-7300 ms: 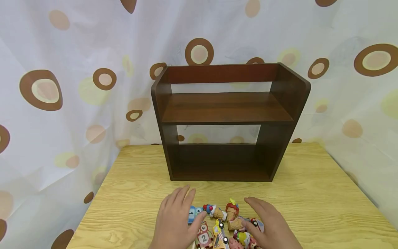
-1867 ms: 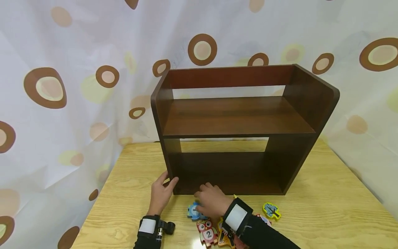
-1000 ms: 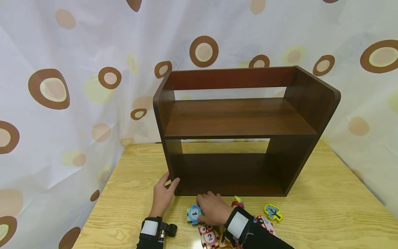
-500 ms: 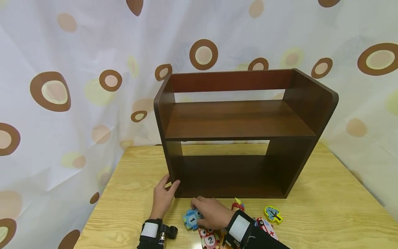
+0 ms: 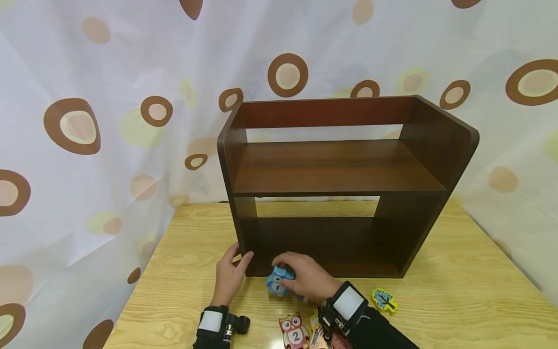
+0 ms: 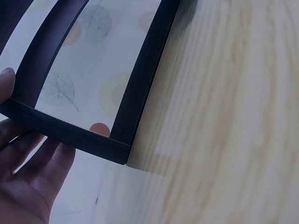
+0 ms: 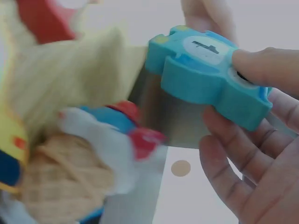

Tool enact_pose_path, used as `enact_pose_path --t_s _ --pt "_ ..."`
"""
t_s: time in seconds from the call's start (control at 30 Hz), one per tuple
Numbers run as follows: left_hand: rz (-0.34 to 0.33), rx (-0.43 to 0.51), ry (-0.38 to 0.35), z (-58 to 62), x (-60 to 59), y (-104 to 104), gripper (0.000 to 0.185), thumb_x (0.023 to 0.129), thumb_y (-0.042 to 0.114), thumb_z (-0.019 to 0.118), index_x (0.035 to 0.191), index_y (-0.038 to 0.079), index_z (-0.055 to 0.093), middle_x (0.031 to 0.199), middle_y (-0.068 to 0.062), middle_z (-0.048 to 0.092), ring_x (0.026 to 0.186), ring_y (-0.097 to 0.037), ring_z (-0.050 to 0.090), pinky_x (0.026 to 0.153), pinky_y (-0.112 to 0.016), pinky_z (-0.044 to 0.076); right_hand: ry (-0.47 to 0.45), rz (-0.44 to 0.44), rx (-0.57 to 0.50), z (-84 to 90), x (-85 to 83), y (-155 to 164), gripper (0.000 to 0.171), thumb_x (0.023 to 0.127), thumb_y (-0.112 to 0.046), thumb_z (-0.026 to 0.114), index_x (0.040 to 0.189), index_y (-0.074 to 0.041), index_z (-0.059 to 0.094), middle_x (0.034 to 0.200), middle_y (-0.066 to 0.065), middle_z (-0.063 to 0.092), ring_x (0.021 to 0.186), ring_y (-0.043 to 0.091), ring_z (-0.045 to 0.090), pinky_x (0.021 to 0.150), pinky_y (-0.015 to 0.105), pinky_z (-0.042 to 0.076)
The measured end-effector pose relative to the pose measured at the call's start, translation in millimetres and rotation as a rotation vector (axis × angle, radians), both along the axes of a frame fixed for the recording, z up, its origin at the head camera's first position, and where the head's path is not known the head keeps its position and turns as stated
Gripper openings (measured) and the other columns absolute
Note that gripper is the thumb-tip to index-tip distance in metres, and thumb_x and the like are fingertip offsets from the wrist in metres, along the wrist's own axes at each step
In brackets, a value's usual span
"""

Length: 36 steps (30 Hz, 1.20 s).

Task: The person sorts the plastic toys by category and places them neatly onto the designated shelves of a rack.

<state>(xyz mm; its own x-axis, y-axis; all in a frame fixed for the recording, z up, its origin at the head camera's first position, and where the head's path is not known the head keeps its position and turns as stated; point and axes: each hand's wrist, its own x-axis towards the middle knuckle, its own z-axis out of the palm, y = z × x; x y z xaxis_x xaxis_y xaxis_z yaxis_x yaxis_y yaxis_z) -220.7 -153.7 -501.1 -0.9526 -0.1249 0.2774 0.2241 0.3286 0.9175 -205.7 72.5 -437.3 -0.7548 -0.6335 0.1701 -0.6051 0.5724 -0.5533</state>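
Observation:
My right hand (image 5: pixel 310 278) pinches a blue wooden owl block (image 5: pixel 279 282) marked with a 1, raised off the table in front of the lower shelf. In the right wrist view the thumb presses the block's (image 7: pixel 201 70) face while fingers curl beneath it. My left hand (image 5: pixel 229 274) grips the lower front edge of the dark brown shelf unit's (image 5: pixel 335 167) left side panel. The left wrist view has the thumb and fingers on opposite sides of that panel (image 6: pixel 70 133). A red owl block (image 5: pixel 294 331) marked 2 lies on the table below my right hand.
An ice cream cone toy (image 7: pixel 74 172) shows blurred in the right wrist view. On the table (image 5: pixel 471 291) lie a tree-shaped block (image 5: pixel 384 300) and a yellow vehicle block (image 5: pixel 317 334), partly covered by the right wrist. A patterned curtain (image 5: pixel 131 97) hangs behind.
Over the seconds the shelf unit came nearer and my left hand took hold of its side. Lately my right hand picked the blue owl block off the table and moved it up toward the shelf.

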Motion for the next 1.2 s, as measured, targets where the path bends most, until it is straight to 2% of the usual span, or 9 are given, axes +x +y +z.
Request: enact_pose_path --t_s 0.13,0.27,0.43,0.57,0.87,1.07,1.2 --pt "-0.003 0.001 0.009 1.0 0.3 -0.2 0.044 0.094 0.032 0.068 0.134 0.014 0.060 0.131 -0.012 0.065 0.125 -0.031 0.060 0.096 -0.043 0.056 -0.003 -0.036 -0.081 6.2 -8.5 3.7 0.034 0.092 -0.014 0.070 0.125 -0.009 0.063 0.118 0.004 0.068 0.103 0.018 0.066 0.086 0.032 0.057" --pt "0.002 0.002 -0.010 0.6 0.2 0.1 0.046 0.094 0.033 0.068 0.135 0.014 0.060 0.132 -0.012 0.065 0.126 -0.032 0.059 0.097 -0.044 0.056 -0.007 -0.081 -0.135 9.0 -15.9 4.2 0.032 0.092 -0.014 0.069 0.124 -0.008 0.064 0.120 0.006 0.068 0.105 0.020 0.066 0.088 0.034 0.057" --pt "0.004 0.009 -0.025 0.5 0.5 -0.1 0.045 0.094 0.032 0.068 0.135 0.014 0.060 0.132 -0.012 0.065 0.127 -0.032 0.059 0.097 -0.043 0.056 0.037 -0.106 -0.167 9.8 -23.8 1.0 0.033 0.093 -0.011 0.068 0.125 -0.006 0.064 0.121 0.010 0.068 0.105 0.023 0.066 0.087 0.037 0.057" --pt "0.006 0.008 -0.019 2.1 1.1 0.0 0.045 0.094 0.031 0.068 0.134 0.014 0.060 0.132 -0.012 0.065 0.126 -0.032 0.060 0.097 -0.043 0.056 0.058 -0.135 -0.178 9.9 -28.7 -3.3 0.037 0.092 -0.009 0.068 0.128 -0.005 0.062 0.121 0.012 0.068 0.108 0.025 0.067 0.089 0.042 0.057" --pt "0.009 0.018 -0.021 2.1 -0.5 0.0 0.043 0.094 0.028 0.068 0.134 0.014 0.061 0.131 -0.011 0.065 0.125 -0.030 0.060 0.097 -0.042 0.056 0.116 -0.153 -0.139 5.4 -43.6 -21.2 0.024 0.091 -0.008 0.067 0.114 -0.005 0.068 0.114 0.011 0.071 0.102 0.024 0.069 0.086 0.041 0.057" --pt "0.004 0.023 -0.002 0.9 -1.5 -0.6 0.043 0.094 0.029 0.068 0.133 0.015 0.061 0.131 -0.011 0.065 0.125 -0.031 0.060 0.097 -0.042 0.056 0.097 -0.133 -0.146 2.0 -48.8 -32.9 0.022 0.089 -0.004 0.065 0.111 -0.005 0.069 0.111 0.011 0.071 0.098 0.023 0.068 0.082 0.037 0.057" --pt "0.002 0.020 0.004 1.1 -1.2 -0.9 0.043 0.094 0.029 0.068 0.134 0.015 0.060 0.131 -0.012 0.065 0.126 -0.030 0.060 0.097 -0.042 0.056 0.085 -0.152 -0.147 -2.2 -52.1 -40.9 0.021 0.089 -0.003 0.065 0.110 -0.004 0.070 0.111 0.011 0.072 0.097 0.023 0.068 0.082 0.038 0.057"
